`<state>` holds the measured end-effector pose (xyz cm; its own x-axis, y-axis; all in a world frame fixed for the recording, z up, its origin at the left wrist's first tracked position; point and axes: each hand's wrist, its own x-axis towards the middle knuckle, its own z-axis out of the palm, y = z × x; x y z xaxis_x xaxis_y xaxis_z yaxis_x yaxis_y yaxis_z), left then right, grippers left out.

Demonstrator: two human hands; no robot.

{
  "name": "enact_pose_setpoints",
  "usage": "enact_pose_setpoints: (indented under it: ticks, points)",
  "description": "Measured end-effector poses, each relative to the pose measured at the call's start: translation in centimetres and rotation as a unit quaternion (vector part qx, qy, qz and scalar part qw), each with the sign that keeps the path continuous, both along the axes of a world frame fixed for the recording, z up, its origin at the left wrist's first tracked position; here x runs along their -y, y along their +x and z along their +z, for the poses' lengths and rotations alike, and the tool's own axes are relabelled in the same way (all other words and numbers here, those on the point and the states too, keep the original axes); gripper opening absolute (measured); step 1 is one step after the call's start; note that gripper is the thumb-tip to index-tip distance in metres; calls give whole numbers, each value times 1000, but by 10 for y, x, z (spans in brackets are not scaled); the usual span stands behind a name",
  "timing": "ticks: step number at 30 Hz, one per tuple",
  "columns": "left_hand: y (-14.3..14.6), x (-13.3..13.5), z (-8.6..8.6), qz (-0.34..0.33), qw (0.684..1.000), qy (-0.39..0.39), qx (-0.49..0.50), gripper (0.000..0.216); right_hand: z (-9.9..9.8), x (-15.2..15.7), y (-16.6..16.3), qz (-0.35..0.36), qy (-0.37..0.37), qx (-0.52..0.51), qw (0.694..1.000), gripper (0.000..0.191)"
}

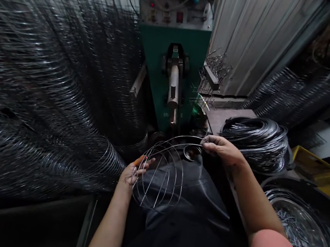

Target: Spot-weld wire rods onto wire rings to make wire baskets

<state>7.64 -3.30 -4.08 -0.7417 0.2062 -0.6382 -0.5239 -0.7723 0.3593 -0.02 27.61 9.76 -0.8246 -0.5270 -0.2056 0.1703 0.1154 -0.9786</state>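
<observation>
The round wire frame [161, 187] lies nearer the left hand [135, 172], loosely grasping its edge, while curved wires [188, 136] arc across to the pinching right hand [220, 146].

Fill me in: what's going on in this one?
A person's left hand holds the left side of a round wire frame above the lap. Their right hand pinches a curved wire; whether it is joined to the frame is hard to tell. Both are in front of a green machine, with stacked wire rings to the left and bundled wire to the right.
</observation>
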Motion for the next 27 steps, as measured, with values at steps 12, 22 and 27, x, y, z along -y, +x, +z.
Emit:
enact_pose_setpoints:
  ticks: [12, 22, 27]
  points:
    - [10, 37, -57, -4, 981, 181, -65, 50, -80, -33, 36, 76, -149, 120, 979, 40]
    - [35, 8, -125, 61, 946, 237, -214, 70, -19, 62, 27, -117, -398, 241, 877, 12]
    - [58, -27, -117, 21, 964, 136, -228, 55, -11, 73, 18, -159, -466, 218, 843, 7]
